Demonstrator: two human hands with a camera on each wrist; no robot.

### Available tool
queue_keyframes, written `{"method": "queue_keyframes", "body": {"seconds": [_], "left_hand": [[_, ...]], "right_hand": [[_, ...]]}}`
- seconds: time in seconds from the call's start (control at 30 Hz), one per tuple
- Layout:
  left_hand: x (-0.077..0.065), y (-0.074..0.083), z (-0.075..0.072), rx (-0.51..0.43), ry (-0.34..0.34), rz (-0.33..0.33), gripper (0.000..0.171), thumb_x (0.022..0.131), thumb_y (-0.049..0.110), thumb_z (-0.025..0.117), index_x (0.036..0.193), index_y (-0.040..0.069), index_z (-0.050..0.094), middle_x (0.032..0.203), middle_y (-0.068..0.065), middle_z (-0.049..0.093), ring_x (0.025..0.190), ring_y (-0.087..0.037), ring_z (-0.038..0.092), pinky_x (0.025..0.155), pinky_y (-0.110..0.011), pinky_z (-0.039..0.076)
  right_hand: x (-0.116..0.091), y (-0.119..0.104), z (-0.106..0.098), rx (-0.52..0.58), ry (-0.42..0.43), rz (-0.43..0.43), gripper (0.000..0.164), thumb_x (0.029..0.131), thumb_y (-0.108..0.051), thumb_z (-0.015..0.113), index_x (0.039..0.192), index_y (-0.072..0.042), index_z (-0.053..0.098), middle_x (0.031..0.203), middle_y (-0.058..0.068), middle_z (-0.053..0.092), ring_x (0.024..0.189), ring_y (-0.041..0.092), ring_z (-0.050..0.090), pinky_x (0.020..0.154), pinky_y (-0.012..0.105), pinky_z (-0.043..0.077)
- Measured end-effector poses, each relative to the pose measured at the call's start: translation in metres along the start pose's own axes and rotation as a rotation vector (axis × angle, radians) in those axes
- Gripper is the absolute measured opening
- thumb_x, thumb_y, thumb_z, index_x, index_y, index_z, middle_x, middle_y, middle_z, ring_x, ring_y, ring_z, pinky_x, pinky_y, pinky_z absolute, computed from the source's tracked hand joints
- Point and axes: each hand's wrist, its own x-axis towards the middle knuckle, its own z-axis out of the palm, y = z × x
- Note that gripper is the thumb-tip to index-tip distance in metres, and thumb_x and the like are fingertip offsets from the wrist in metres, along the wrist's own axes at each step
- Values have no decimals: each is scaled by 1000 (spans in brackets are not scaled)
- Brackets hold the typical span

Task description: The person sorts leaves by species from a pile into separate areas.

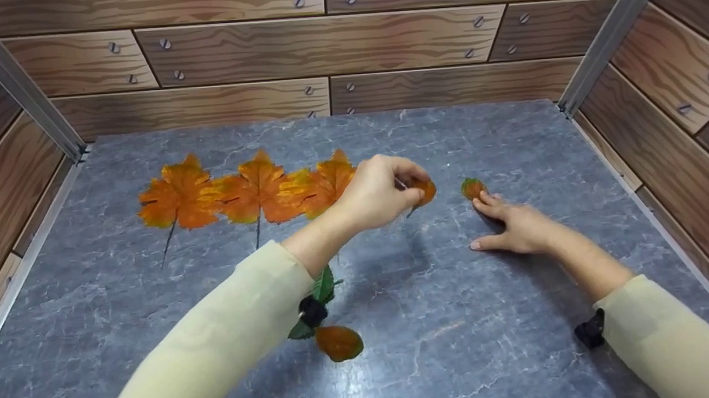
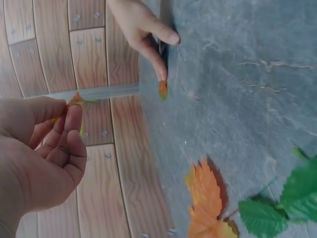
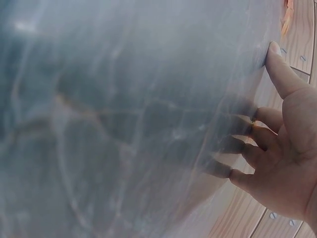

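My left hand [image 1: 382, 191] pinches a small orange-brown leaf [image 1: 427, 192] between thumb and fingers, above the table. In the left wrist view that leaf [image 2: 75, 101] shows a green stem end past the fingertips. On the right, my right hand [image 1: 519, 229] has its fingers spread, with fingertips touching a small green-and-orange leaf [image 1: 471, 187] flat on the table. To the left lie three orange maple leaves [image 1: 179, 194] in a row, the rightmost partly hidden behind my left hand. Below my left forearm are green leaves [image 1: 324, 284] and another oval orange-brown leaf [image 1: 340, 343].
The grey marbled table [image 1: 461, 340] carries everything. Wood-patterned panels [image 1: 320, 47] stand at the back and both sides, joined by metal corner posts [image 1: 612, 35]. My left sleeve [image 1: 215, 337] covers part of the green leaves.
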Motion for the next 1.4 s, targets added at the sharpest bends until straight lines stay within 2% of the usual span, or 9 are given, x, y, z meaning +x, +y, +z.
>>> {"method": "queue_keyframes", "body": {"seconds": [0.3,0.5,0.67,0.9,1.07,1.1,1.23,1.33,1.4], "left_hand": [[38,-21,19,-122,85,-73,22,104,13,71,124,12,79,104,6,73,92,-12,69,76,-29,58],[58,-32,38,-217,108,-74,18,104,8,70,118,8,82,109,-1,77,90,-11,71,74,-27,59],[71,-41,54,-226,115,-100,18,104,6,69,115,6,83,115,-7,78,89,-14,73,73,-28,59],[79,-58,74,-183,32,-175,29,103,6,69,131,11,77,127,-5,74,130,-22,62,101,-31,52],[81,-67,81,-270,-67,-226,44,100,-1,67,143,9,69,143,-8,66,140,-20,53,100,-28,49],[81,-68,82,-285,-90,-236,47,100,-2,67,145,9,67,147,-8,64,139,-19,52,97,-27,49],[82,-70,82,-346,-166,-292,57,99,-4,67,153,12,60,155,-9,56,111,-22,63,80,-32,50],[83,-71,82,-386,-202,-326,62,98,-5,68,156,14,57,157,-10,53,94,-25,65,77,-37,53],[83,-71,83,-400,-218,-334,64,97,-5,68,157,14,55,158,-10,52,96,-21,66,81,-38,55]], "right_hand": [[-1,-3,-2,8,11,-6,107,91,-67,73,166,-5,30,173,23,16,157,52,13,121,71,15],[-2,-4,-1,20,7,-8,107,91,-67,74,166,-4,31,173,23,15,156,53,13,121,71,15],[-3,-1,0,28,14,-6,107,91,-67,74,166,-4,30,174,22,15,157,51,12,122,70,14],[-2,0,2,33,14,-12,107,91,-67,73,166,-4,31,173,22,15,157,52,12,121,71,14],[-1,1,2,24,14,-14,107,91,-67,73,166,-4,31,173,23,16,157,52,12,121,71,14],[-1,1,1,23,15,-16,107,91,-67,73,166,-4,31,173,23,16,157,53,12,121,71,14],[0,1,0,23,10,-18,106,92,-67,72,166,-4,30,173,23,15,157,52,13,121,72,16],[0,1,0,26,7,-18,106,93,-67,71,166,-4,30,174,23,15,157,52,14,120,72,17],[0,1,0,29,4,-13,106,93,-67,71,167,-4,30,174,22,15,157,51,14,120,72,16]]}}
